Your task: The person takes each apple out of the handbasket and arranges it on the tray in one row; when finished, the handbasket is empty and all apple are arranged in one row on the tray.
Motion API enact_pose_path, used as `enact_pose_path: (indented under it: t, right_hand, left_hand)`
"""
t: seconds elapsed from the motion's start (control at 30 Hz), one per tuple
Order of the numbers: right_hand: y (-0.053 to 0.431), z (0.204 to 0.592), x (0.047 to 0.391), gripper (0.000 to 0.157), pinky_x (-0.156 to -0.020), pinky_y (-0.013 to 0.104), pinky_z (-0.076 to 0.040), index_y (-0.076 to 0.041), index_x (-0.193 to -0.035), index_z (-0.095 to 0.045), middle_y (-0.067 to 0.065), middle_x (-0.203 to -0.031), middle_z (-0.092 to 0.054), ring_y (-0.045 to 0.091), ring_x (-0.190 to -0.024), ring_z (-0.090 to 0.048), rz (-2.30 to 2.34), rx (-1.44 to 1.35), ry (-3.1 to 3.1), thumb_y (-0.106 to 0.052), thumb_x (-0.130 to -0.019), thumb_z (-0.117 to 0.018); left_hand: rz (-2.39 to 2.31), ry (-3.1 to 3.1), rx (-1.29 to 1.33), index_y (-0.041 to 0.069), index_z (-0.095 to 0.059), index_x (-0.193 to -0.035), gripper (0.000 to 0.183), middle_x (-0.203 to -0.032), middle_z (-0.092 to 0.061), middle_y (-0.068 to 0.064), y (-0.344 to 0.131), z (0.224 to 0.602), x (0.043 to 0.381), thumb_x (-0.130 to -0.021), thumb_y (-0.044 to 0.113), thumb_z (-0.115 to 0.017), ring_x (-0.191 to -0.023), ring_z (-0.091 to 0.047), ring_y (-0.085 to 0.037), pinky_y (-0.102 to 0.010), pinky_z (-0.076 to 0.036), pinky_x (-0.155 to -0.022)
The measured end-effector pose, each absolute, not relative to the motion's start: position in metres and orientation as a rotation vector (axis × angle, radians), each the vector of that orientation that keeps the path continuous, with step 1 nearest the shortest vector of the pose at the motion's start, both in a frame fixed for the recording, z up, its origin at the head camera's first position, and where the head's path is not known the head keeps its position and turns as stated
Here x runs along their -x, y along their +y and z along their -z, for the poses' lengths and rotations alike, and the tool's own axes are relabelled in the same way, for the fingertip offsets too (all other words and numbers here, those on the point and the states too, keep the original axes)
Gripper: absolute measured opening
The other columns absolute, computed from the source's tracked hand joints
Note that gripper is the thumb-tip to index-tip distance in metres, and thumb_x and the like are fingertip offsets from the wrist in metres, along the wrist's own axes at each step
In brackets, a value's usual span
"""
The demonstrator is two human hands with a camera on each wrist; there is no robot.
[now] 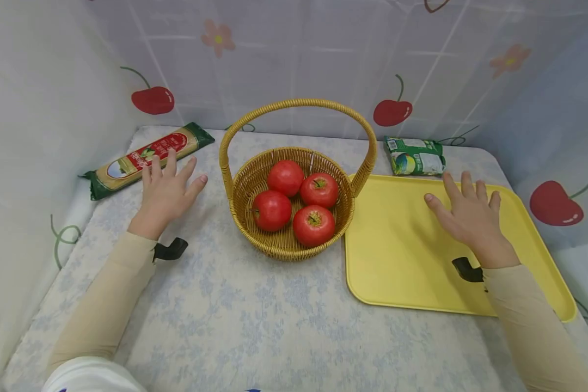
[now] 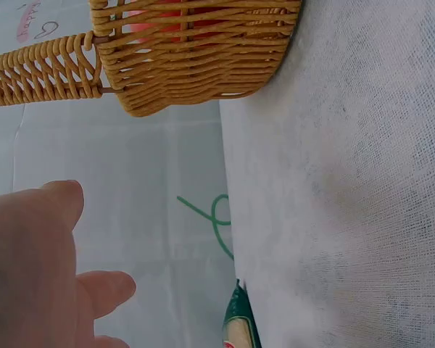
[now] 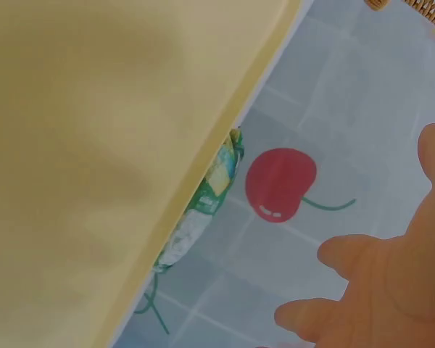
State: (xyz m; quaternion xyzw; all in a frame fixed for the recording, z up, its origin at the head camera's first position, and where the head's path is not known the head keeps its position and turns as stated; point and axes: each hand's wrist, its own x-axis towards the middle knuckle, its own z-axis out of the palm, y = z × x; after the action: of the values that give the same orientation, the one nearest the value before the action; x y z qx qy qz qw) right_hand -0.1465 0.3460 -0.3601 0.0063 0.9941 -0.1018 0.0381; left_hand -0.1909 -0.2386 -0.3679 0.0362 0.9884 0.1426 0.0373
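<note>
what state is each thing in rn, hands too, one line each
Basket: upright, holding four apples
Handle: raised
Apples: look whole, inside the basket
Tray: lying flat
Long packet: lying down, looks closed
Small green packet: lying down, cannot tell if sealed
Left hand: fingers spread, holding nothing
Right hand: fingers spread, holding nothing

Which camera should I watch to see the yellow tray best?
The head view: it takes in nearly the whole tray, though the right hand, sleeve and basket cover parts. The right wrist view shows only a cropped stretch with one long edge; the left wrist view shows none of it.
</note>
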Motion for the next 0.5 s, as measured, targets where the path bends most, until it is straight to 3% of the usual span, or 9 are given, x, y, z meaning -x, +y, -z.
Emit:
enact_pose_path:
  t: [0.5]
  right_hand:
    - [0.322,0.342,0.134,0.085,-0.115,0.080,0.002,-0.009,-0.163,-0.019,0.034,-0.166,-0.007,0.064,-0.149,-0.006,0.359,0.117,3.097,-0.067,-0.102,-0.031]
  left_hand:
    - [-0.421,3.025,-0.214,0.015,-0.026,-0.162,0.080,-0.169,0.000,-0.028,-0.228,0.370,0.164,-0.103,0.068,-0.032,-0.152,0.007,-0.059,-0.075,0.007,-0.119]
